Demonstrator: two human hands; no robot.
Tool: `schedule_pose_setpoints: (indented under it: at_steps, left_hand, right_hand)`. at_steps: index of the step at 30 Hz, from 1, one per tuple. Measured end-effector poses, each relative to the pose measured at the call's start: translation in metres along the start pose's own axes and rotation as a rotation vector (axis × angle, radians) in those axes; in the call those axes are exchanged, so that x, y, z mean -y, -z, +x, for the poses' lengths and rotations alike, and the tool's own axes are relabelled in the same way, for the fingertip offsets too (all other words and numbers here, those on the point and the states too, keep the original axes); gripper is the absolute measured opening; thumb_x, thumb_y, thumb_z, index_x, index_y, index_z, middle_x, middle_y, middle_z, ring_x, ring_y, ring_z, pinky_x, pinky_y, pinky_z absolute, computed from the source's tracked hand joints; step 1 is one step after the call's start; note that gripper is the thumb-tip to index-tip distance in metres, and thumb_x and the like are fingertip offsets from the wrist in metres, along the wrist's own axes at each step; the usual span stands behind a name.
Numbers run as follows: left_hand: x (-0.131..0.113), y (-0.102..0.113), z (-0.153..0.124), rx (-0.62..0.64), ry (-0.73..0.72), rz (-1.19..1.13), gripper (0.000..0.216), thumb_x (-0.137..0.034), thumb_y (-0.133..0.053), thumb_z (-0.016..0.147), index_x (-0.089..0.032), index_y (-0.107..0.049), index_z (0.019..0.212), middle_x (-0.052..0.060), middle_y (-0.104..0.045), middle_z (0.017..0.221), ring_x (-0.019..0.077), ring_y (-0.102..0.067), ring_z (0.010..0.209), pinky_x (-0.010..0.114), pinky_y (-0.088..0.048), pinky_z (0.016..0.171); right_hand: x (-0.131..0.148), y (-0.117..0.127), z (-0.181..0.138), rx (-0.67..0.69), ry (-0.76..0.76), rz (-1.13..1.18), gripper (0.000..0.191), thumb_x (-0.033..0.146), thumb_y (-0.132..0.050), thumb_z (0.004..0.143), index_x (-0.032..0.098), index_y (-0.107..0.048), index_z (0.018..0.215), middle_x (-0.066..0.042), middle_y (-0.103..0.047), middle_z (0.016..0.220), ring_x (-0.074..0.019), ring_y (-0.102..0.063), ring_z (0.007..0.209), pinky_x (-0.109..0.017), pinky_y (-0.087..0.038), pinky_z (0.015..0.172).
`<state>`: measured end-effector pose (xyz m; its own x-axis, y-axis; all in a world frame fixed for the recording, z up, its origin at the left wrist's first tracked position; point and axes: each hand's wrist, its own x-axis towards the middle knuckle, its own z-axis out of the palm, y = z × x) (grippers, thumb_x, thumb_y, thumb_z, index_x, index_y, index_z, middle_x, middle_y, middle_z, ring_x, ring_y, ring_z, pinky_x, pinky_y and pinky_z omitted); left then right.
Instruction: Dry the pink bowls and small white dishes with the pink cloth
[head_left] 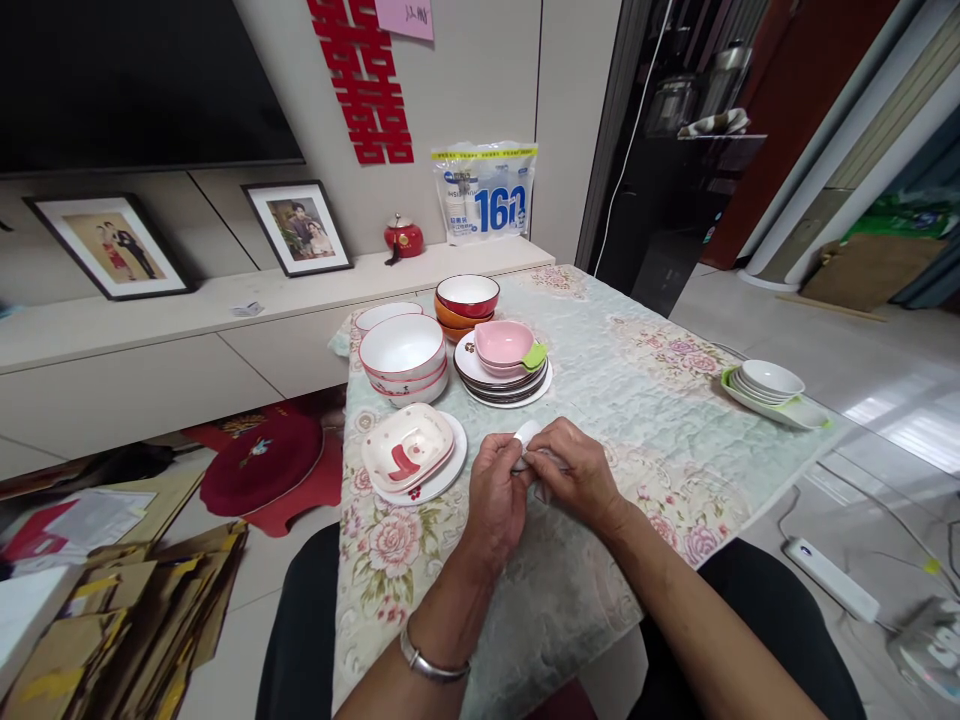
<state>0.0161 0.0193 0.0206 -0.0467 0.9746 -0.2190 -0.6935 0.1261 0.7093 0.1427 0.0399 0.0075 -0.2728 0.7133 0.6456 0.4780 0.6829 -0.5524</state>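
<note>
Blue "160" in large print on a plastic bag (484, 195), standing on the cabinet (390, 275); red double-happiness characters on a cutout (367, 90) above. Forearms (675, 580) reaching forward over the near edge of the counter (592, 340), converging. Left hand (499, 490) and right hand (576, 472) close together, fingers curled, pinching between them a small white object (527, 432), mostly covered, right of the square-cornered dish (409, 450) and nearer than the pink bowl (504, 342).

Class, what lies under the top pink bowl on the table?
Beneath the top pink bowl is what looks like a second pink bowl, above a stack of plates. The uppermost plate is hidden at its middle.
</note>
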Motion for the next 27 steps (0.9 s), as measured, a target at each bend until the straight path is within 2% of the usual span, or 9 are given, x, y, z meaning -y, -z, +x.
schedule_pose_setpoints:
  at_steps: [2, 8, 14, 20, 27]
  left_hand:
    - [0.0, 0.0, 0.0004, 0.0, -0.001, -0.004, 0.025, -0.029, -0.078, 0.065, -0.019, -0.057, 0.075, -0.002, -0.061, 0.073, 0.0129, -0.058, 0.068, 0.028, -0.051, 0.068]
    - [-0.0004, -0.0009, -0.0013, 0.0, 0.022, 0.005, 0.026, -0.031, -0.08, 0.063, -0.021, -0.059, 0.074, 0.001, -0.063, 0.085, 0.0176, -0.062, 0.083, 0.034, -0.054, 0.078]
    - [-0.0022, -0.0022, -0.0016, 0.002, 0.016, 0.015, 0.022, -0.027, -0.077, 0.063, -0.021, -0.057, 0.069, -0.001, -0.057, 0.067, 0.0145, -0.055, 0.066, 0.031, -0.052, 0.067]
    - [0.0004, -0.0012, -0.0014, 0.003, 0.03, 0.044, 0.026, -0.027, -0.079, 0.061, -0.02, -0.057, 0.073, 0.001, -0.062, 0.078, 0.016, -0.06, 0.077, 0.031, -0.053, 0.072]
    - [0.0006, -0.0018, -0.0039, 0.053, 0.018, 0.088, 0.023, -0.032, -0.074, 0.07, -0.019, -0.056, 0.078, 0.0, -0.061, 0.072, 0.0132, -0.058, 0.066, 0.027, -0.05, 0.064]
  right_hand:
    - [0.0005, 0.0001, 0.0005, 0.009, 0.01, 0.015, 0.008, 0.02, -0.059, 0.093, 0.023, -0.065, 0.09, -0.003, -0.063, 0.082, -0.0179, -0.061, 0.081, -0.03, -0.048, 0.072]
    - [-0.0068, 0.0034, 0.0031, -0.103, -0.091, -0.01, 0.004, 0.022, -0.063, 0.092, 0.022, -0.065, 0.089, -0.002, -0.061, 0.081, -0.0173, -0.06, 0.078, -0.03, -0.047, 0.072]
    - [0.0002, 0.0015, 0.0005, -0.028, -0.019, 0.013, 0.007, 0.021, -0.06, 0.093, 0.021, -0.065, 0.089, -0.003, -0.061, 0.081, -0.0176, -0.06, 0.081, -0.03, -0.047, 0.073]
    - [-0.008, 0.0031, 0.0029, -0.133, -0.149, 0.018, 0.003, 0.022, -0.063, 0.092, 0.021, -0.064, 0.089, -0.002, -0.063, 0.082, -0.0169, -0.06, 0.078, -0.03, -0.047, 0.073]
    - [-0.0042, 0.0027, 0.0025, -0.075, -0.062, 0.052, 0.005, 0.022, -0.062, 0.092, 0.022, -0.066, 0.091, -0.003, -0.063, 0.083, -0.0175, -0.06, 0.08, -0.03, -0.047, 0.074]
